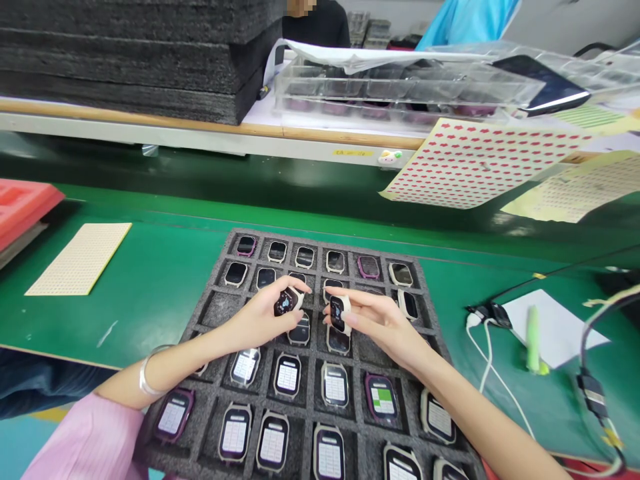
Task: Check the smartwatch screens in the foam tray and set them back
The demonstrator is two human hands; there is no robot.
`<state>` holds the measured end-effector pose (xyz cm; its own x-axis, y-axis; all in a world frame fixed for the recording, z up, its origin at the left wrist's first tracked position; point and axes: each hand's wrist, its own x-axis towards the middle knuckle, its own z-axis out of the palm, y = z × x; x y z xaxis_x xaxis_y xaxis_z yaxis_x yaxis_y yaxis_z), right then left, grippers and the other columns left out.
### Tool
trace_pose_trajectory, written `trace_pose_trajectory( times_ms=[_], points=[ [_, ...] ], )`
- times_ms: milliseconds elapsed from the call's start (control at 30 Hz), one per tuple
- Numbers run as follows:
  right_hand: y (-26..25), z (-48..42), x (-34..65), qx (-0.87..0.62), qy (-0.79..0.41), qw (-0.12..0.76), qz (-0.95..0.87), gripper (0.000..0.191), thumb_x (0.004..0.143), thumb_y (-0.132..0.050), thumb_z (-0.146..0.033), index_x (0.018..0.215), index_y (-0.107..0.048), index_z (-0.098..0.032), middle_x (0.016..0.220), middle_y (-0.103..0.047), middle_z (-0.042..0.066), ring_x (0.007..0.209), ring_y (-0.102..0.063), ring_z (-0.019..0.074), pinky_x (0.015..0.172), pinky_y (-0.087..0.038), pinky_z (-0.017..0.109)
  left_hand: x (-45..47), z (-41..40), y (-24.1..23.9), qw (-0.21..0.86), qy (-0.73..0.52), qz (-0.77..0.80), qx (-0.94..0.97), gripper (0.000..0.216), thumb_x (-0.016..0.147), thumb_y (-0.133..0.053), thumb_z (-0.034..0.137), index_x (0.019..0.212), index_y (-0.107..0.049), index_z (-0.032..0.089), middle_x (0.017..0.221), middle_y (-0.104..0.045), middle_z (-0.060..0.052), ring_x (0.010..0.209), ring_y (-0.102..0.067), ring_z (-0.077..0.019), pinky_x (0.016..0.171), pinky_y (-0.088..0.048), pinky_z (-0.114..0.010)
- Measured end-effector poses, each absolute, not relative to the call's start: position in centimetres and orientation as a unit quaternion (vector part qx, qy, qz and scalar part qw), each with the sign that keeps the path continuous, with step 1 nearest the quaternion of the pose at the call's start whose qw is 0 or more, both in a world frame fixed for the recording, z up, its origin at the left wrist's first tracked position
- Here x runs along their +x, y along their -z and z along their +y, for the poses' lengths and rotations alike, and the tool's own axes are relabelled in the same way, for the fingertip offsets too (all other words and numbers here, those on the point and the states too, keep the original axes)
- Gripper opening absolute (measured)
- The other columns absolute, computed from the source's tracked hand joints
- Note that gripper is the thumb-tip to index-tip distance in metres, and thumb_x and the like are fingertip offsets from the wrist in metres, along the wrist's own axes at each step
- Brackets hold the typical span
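Surface of glossy green [155, 267] carries, far left, an orange-red moulded tray [25, 203], then a pale yellow rectangular sticker sheet [83, 260]. Above, thick black foam slabs [125, 60] are stacked on a white-fronted shelf [175, 138]. The left hand [267, 312] has its grip closed on a dark-screened watch [287, 301] over a dark grey foam tray [220, 309] of purple- and pale-framed rectangular watches [287, 375]; its forearm covers some pockets. Near it, the right hand [383, 323] pinches a white-cased rectangular watch [339, 313], its forearm crossing the tray's right side. Clear plastic trays [415, 90] crowd the shelf; a red-dotted yellowish sheet [465, 163] overhangs its edge. White cables [473, 321] and a light green pen [533, 340] on white paper [565, 327] lie rightmost.
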<state>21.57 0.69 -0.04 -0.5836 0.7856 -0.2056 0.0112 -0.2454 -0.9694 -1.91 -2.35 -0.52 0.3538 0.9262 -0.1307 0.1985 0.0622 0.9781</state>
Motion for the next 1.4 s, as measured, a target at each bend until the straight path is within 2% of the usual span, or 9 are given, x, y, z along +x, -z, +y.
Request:
trace_pose_trajectory(
  times_ms=[200,400,700,767,833,967,1067,1167,1400],
  points=[
    [-0.01,0.77,21.59,-0.369,-0.695,0.273,-0.553,0.042,0.082,-0.070,-0.033,0.122,-0.062,-0.020,0.106,-0.071,0.010,0.099,-0.067,0.0263,0.097,-0.047,0.045,-1.85,-2.30,0.38,0.541,-0.338,0.462,0.616,0.029,0.080,-0.055,0.017,0.109,-0.050,0.018,0.080,-0.050,0.002,0.058,-0.044,-0.0083,0.053,-0.038,-0.020],
    [0.06,0.73,21.64,-0.372,-0.690,0.275,-0.557,0.043,0.081,-0.071,-0.032,0.121,-0.062,-0.021,0.108,-0.071,0.009,0.101,-0.066,0.0267,0.096,-0.047,0.045,-1.95,-2.40,0.67,0.568,-0.320,0.486,0.581,0.032,0.083,-0.054,0.022,0.114,-0.046,0.021,0.065,-0.045,0.007,0.040,-0.037,-0.0054,0.039,-0.031,-0.018],
    [-0.31,0.45,21.61,-0.366,-0.696,0.273,-0.554,0.042,0.082,-0.070,-0.033,0.122,-0.062,-0.021,0.107,-0.071,0.008,0.100,-0.066,0.0260,0.096,-0.047,0.044,-2.09,-2.58,0.87,0.578,-0.343,0.474,0.569,0.029,0.083,-0.056,0.019,0.110,-0.047,0.021,0.068,-0.044,0.007,0.038,-0.039,-0.0032,0.035,-0.032,-0.014],
    [-0.31,0.43,21.50,-0.360,-0.711,0.272,-0.539,0.041,0.084,-0.068,-0.032,0.123,-0.061,-0.021,0.107,-0.071,0.009,0.099,-0.067,0.0256,0.097,-0.046,0.044,-2.03,-2.49,0.96,0.579,-0.349,0.473,0.565,0.031,0.084,-0.056,0.022,0.114,-0.046,0.021,0.069,-0.045,0.007,0.040,-0.041,-0.0036,0.037,-0.035,-0.015],
    [-0.23,0.48,21.39,-0.354,-0.733,0.275,-0.511,0.042,0.085,-0.067,-0.032,0.125,-0.058,-0.020,0.110,-0.070,0.010,0.102,-0.066,0.0259,0.099,-0.044,0.046,-1.89,-2.29,1.01,0.591,-0.350,0.469,0.555,0.043,0.083,-0.060,0.026,0.122,-0.042,0.021,0.073,-0.049,0.005,0.044,-0.046,-0.0051,0.042,-0.042,-0.018],
    [0.08,0.71,21.31,-0.346,-0.773,0.279,-0.453,0.046,0.086,-0.064,-0.030,0.129,-0.054,-0.021,0.116,-0.067,0.011,0.111,-0.061,0.0265,0.103,-0.040,0.049,-1.50,-1.84,0.79,0.669,-0.353,0.445,0.479,0.066,0.078,-0.066,0.029,0.134,-0.033,0.016,0.088,-0.058,-0.004,0.070,-0.060,-0.0155,0.056,-0.050,-0.026],
    [0.31,0.81,21.32,-0.343,-0.791,0.280,-0.422,0.046,0.085,-0.064,-0.027,0.129,-0.053,-0.020,0.116,-0.067,0.012,0.112,-0.060,0.0270,0.103,-0.040,0.051,-1.37,-1.69,0.54,0.733,-0.359,0.423,0.394,0.058,0.078,-0.064,0.028,0.129,-0.040,0.012,0.098,-0.060,-0.010,0.087,-0.062,-0.0219,0.069,-0.053,-0.034],
    [0.49,0.78,21.28,-0.345,-0.795,0.286,-0.408,0.046,0.083,-0.065,-0.025,0.128,-0.055,-0.021,0.116,-0.067,0.012,0.109,-0.062,0.0276,0.101,-0.042,0.052,-1.42,-1.72,0.48,0.764,-0.366,0.402,0.349,0.046,0.079,-0.061,0.026,0.121,-0.049,0.013,0.105,-0.059,-0.012,0.091,-0.063,-0.0238,0.077,-0.053,-0.040],
    [0.57,0.69,21.11,-0.348,-0.779,0.314,-0.416,0.042,0.081,-0.065,-0.024,0.122,-0.059,-0.020,0.115,-0.068,0.011,0.104,-0.065,0.0274,0.096,-0.047,0.048,-1.38,-1.74,0.47,0.773,-0.376,0.386,0.335,0.044,0.074,-0.055,0.018,0.118,-0.051,0.012,0.098,-0.061,-0.011,0.091,-0.064,-0.0247,0.079,-0.054,-0.043]
  ],
)
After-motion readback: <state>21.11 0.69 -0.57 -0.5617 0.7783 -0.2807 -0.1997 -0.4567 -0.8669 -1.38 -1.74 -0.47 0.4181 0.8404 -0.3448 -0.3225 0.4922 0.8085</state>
